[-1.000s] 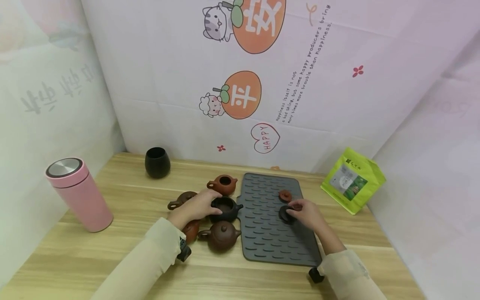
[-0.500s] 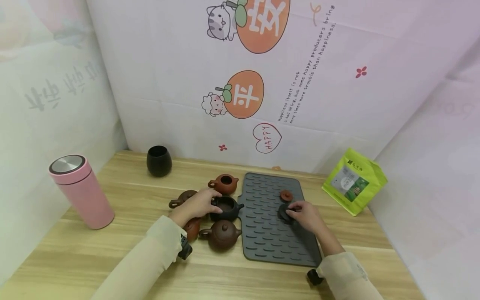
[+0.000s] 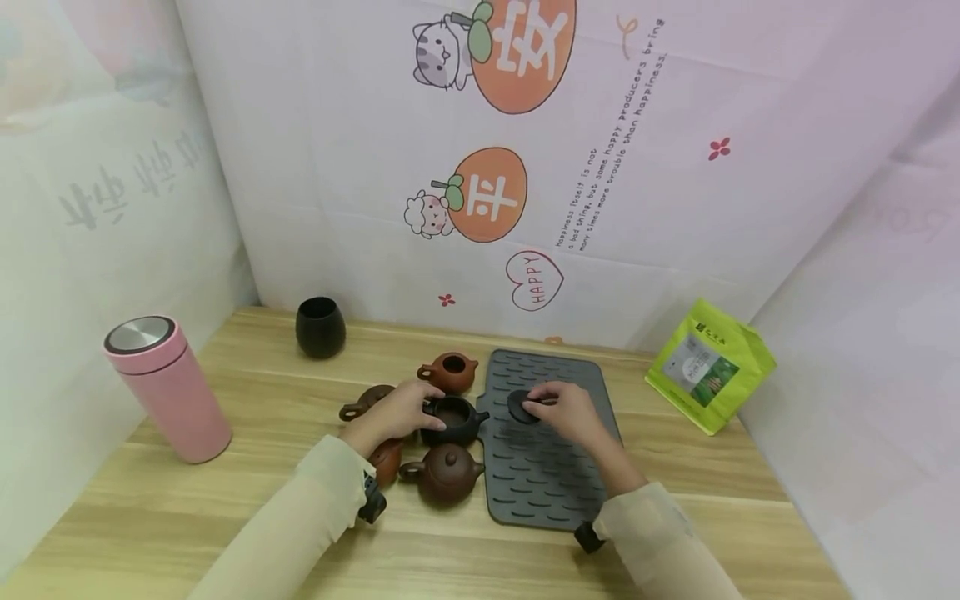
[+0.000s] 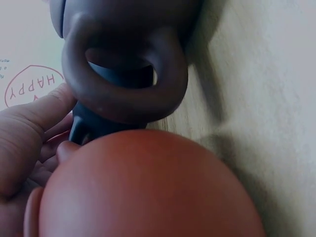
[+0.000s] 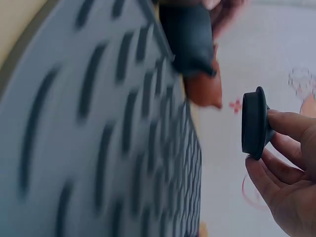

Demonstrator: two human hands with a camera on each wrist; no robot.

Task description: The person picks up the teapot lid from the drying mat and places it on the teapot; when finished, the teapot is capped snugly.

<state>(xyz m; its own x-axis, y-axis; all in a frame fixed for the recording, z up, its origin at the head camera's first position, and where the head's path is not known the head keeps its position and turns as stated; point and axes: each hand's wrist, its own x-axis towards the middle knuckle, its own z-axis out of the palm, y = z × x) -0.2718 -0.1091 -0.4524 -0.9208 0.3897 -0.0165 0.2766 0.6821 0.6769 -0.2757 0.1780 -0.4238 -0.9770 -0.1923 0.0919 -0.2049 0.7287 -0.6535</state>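
A black lidless teapot stands on the wooden table just left of the grey ribbed mat. My left hand grips it at its handle side. My right hand pinches a round black lid by its knob, a little above the mat and right of the pot. In the right wrist view the lid stands on edge between thumb and fingertips, with the black pot's spout beyond it. The left wrist view shows a brown pot handle and a reddish pot body close up.
Around the black pot stand a red-brown open teapot, a lidded brown teapot and two more pots partly hidden by my left arm. A pink flask, a black cup and a green pouch stand further out.
My right hand has lifted the black lid off the mat's right side and carried it left toward the black teapot. The left hand stays on the pot.
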